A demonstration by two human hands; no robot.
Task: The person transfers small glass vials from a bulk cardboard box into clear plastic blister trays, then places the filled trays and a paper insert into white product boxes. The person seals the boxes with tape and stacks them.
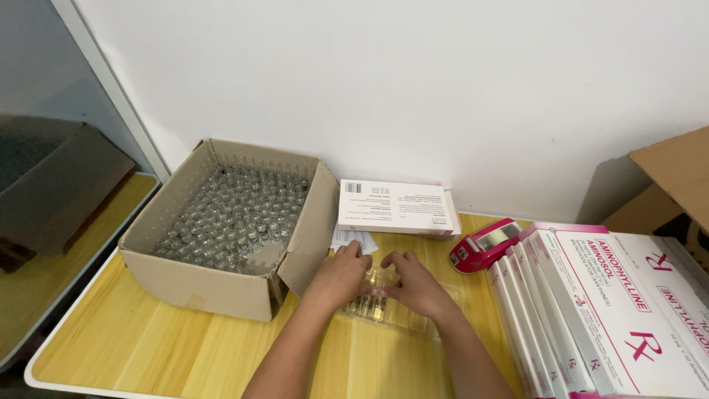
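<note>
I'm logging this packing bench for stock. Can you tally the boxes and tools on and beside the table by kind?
Brown cardboard box full of small glass ampoules: 1
Brown cardboard box at the right edge, partly seen: 1
White and pink flat cartons, stacked on edge: about 7, exact count hard to tell
White flat carton by the wall: 1
Pink tape dispenser: 1
Clear plastic ampoule tray under both hands: 1
Total: about 12

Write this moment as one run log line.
left hand: on ampoule tray | right hand: on tray | cardboard box of ampoules: left | tape dispenser: right
</note>
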